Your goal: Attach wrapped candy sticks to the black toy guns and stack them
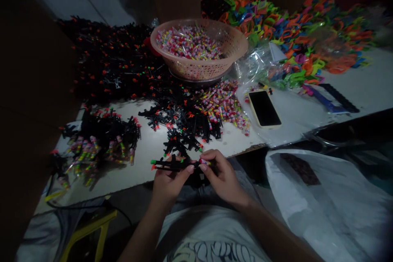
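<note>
My left hand (168, 182) grips a small black toy gun (167, 165) with an orange and green tip pointing left, just in front of the table edge. My right hand (219, 174) pinches a small striped candy roll (205, 162) against the rear end of that toy gun. Both hands are closed, thumbs nearly touching. A loose pile of black toy guns (181, 125) lies on the white table (147, 143) right beyond my hands. Beside it is a heap of striped candy rolls (222, 104).
A pink basket (199, 67) full of candy rolls stands at the table's middle back. A bundle of toy guns with candy (98, 139) lies left. A phone (264, 108) lies right, colourful plastic pieces (294, 32) behind it, a white bag (322, 196) lower right.
</note>
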Demonstrator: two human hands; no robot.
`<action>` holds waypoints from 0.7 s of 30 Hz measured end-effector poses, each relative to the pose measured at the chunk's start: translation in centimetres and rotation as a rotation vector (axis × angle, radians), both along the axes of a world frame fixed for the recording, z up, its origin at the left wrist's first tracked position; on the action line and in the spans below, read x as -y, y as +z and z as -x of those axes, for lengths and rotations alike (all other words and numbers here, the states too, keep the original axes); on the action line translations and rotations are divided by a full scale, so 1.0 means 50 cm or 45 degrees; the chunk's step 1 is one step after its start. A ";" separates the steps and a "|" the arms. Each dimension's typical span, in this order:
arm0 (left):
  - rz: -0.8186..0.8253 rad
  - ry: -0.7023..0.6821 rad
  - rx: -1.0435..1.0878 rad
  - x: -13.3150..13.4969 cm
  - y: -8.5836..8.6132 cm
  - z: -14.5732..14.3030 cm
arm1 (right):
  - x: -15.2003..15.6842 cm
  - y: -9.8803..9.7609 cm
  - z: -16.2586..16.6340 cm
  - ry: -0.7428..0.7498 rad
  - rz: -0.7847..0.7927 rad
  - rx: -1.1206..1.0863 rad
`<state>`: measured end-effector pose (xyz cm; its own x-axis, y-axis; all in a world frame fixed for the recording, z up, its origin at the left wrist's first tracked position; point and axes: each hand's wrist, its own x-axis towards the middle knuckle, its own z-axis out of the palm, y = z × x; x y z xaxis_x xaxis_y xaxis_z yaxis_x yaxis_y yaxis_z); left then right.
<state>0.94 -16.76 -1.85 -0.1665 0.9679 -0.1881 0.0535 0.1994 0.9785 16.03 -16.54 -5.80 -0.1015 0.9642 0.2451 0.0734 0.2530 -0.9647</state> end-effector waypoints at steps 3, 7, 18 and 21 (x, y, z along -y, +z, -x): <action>-0.001 -0.058 -0.041 -0.001 -0.004 0.008 | 0.000 0.003 -0.006 0.015 -0.021 -0.055; 0.050 -0.096 -0.057 0.002 -0.005 0.015 | 0.001 0.009 -0.008 0.097 -0.016 0.011; 0.146 0.168 0.149 0.024 0.005 -0.010 | 0.012 0.014 0.004 0.051 0.024 0.000; 0.142 0.193 0.168 0.026 0.017 -0.017 | 0.017 0.023 0.002 0.074 -0.012 0.028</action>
